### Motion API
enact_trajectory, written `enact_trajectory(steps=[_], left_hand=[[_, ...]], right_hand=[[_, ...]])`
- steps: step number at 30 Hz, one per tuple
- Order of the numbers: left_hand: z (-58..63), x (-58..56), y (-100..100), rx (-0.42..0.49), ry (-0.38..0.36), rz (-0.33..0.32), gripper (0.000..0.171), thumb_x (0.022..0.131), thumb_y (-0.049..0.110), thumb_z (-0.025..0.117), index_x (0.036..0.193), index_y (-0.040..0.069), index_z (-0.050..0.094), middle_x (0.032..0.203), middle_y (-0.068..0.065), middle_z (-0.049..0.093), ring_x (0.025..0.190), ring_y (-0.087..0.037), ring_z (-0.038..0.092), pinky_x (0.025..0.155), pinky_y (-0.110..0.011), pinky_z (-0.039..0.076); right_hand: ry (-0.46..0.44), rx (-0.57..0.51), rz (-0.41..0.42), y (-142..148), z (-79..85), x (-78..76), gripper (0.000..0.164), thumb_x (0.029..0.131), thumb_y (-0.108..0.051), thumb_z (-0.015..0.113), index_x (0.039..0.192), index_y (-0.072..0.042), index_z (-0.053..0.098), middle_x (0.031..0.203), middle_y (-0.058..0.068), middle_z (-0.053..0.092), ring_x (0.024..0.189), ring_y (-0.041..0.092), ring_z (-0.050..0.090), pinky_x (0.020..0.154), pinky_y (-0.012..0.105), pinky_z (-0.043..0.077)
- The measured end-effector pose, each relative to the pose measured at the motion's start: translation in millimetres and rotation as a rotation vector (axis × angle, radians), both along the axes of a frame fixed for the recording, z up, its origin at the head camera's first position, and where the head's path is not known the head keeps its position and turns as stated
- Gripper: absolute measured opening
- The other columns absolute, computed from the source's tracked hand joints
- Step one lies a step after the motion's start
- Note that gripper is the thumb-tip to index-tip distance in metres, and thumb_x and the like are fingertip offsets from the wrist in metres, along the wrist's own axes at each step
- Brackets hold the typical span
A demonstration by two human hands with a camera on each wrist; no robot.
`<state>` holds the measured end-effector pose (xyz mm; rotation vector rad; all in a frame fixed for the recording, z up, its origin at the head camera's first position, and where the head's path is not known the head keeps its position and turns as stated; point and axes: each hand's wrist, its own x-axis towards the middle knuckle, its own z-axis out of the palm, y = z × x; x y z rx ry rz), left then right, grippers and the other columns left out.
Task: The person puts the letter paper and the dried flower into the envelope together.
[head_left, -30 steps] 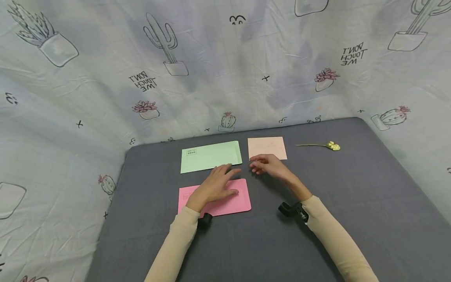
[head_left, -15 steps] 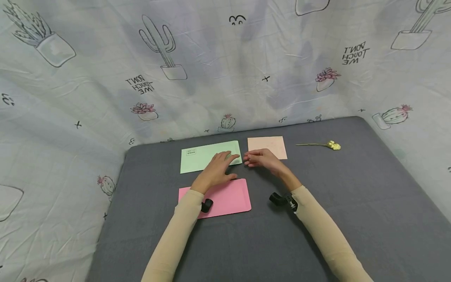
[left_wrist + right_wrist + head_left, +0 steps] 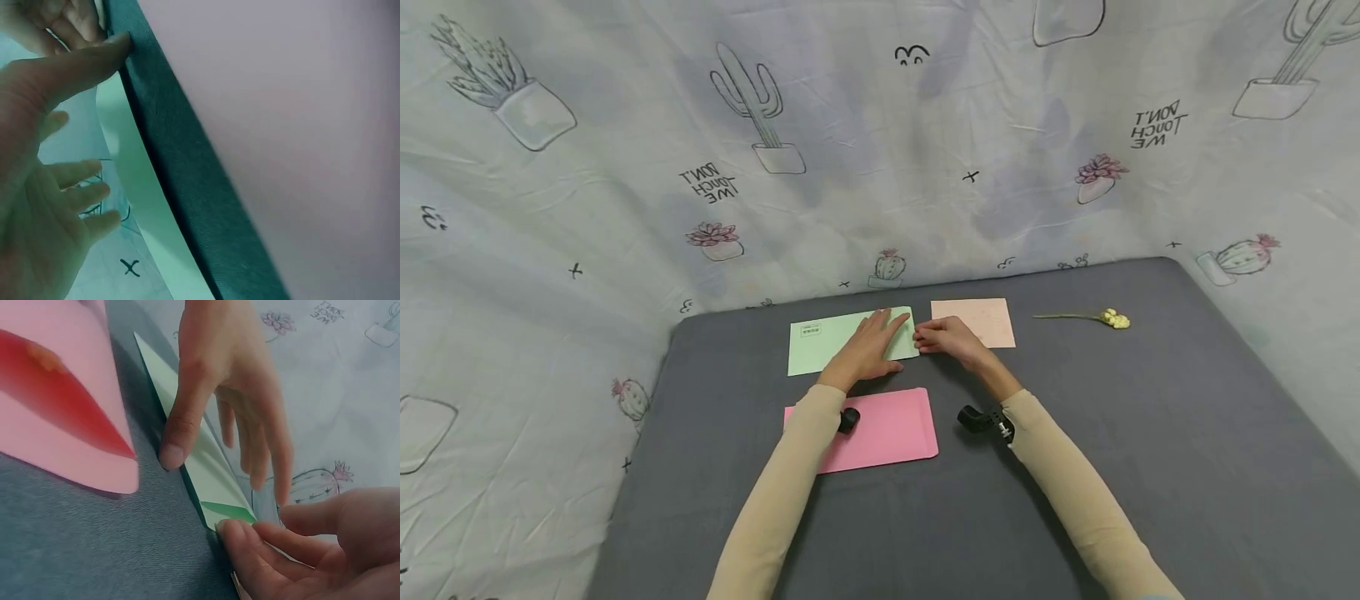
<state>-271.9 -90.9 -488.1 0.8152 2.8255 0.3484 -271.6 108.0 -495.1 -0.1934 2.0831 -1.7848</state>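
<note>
A light green envelope (image 3: 816,352) lies flat toward the back of the table. Across its right half lies my left hand (image 3: 867,346), fingers spread and thumb near the front edge. My right hand (image 3: 949,337) is at the envelope's right end. In the right wrist view its fingertips (image 3: 234,532) touch the end with the folded flap (image 3: 226,510), covering part of it. Closer to me is a pink envelope (image 3: 891,429), partly under my left forearm; its gaping mouth (image 3: 69,403) shows a red inside in the right wrist view.
A peach-coloured card or envelope (image 3: 976,321) lies just beyond my right hand. Farther right is a yellow flower (image 3: 1114,318) on a thin stem. The grey-covered table (image 3: 1037,533) meets a printed cloth backdrop (image 3: 850,100) at the back and left.
My left hand has moved from over the pink envelope up onto the green one. My right hand has shifted left to the green envelope's right end. The envelopes stay in place.
</note>
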Motion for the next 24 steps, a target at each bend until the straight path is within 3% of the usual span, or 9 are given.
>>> enact_trajectory(steps=[4,10,17,24], left_hand=[[0.2,-10.2,3,0.012,0.001,-0.019,0.093,0.082,0.034,0.08,0.155,0.017,0.025,0.157,-0.02,0.024,0.146,-0.035,0.02,0.119,-0.048,0.016],[-0.2,-21.0,0,0.01,-0.044,0.009,0.1,0.077,0.042,0.082,0.156,0.02,0.025,0.157,-0.018,0.027,0.146,-0.033,0.023,0.119,-0.047,0.018],[0.1,-28.8,2,0.0,-0.077,-0.026,0.1,0.076,0.044,0.083,0.155,0.021,0.027,0.156,-0.014,0.03,0.145,-0.032,0.025,0.119,-0.049,0.017],[4.7,-33.4,5,-0.046,-0.09,-0.012,0.099,0.075,0.043,0.084,0.155,0.024,0.029,0.157,-0.014,0.029,0.145,-0.032,0.026,0.117,-0.055,0.016]], right_hand=[[-0.014,-0.018,-0.022,-2,-0.4,-5.3,0.034,0.103,-0.005,0.047,0.127,0.019,0.053,0.121,0.034,0.06,0.101,0.028,0.069,0.087,0.033,0.055],[-0.026,-0.047,-0.022,-7,-2.3,-10.1,0.034,0.103,-0.004,0.047,0.124,0.021,0.053,0.12,0.035,0.06,0.093,0.02,0.071,0.085,0.032,0.055],[-0.011,-0.03,-0.037,-11,-5.9,-8.9,0.032,0.102,-0.004,0.047,0.124,0.019,0.055,0.118,0.034,0.061,0.089,0.016,0.071,0.082,0.029,0.056],[0.013,-0.005,-0.028,-15,-5.7,-7.1,0.033,0.102,-0.003,0.046,0.125,0.019,0.054,0.116,0.033,0.061,0.086,0.013,0.068,0.082,0.028,0.056]])
